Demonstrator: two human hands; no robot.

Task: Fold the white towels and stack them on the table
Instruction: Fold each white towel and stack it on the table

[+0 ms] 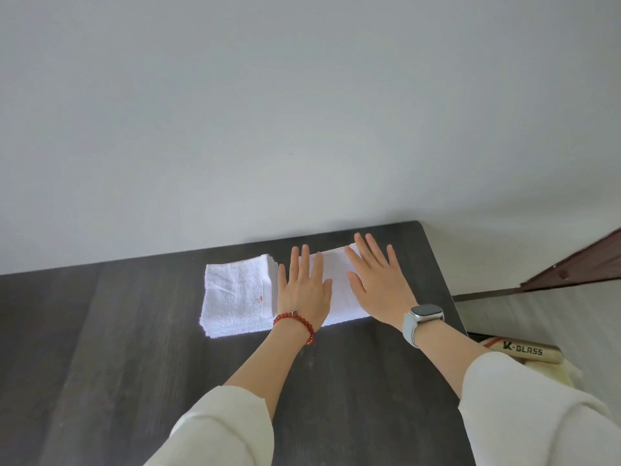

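White towels point(235, 290), two, lie under two flat hands point(304, 290).

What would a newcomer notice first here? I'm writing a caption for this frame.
Two hands, the left hand and the right hand, press flat on a white towel near the far right corner of the dark table. A folded towel stack lies just left of them. A red bead bracelet and a grey watch mark the wrists.

Dark wood-grain table point(134, 331) against the wall, white folded towels point(235, 290) on it
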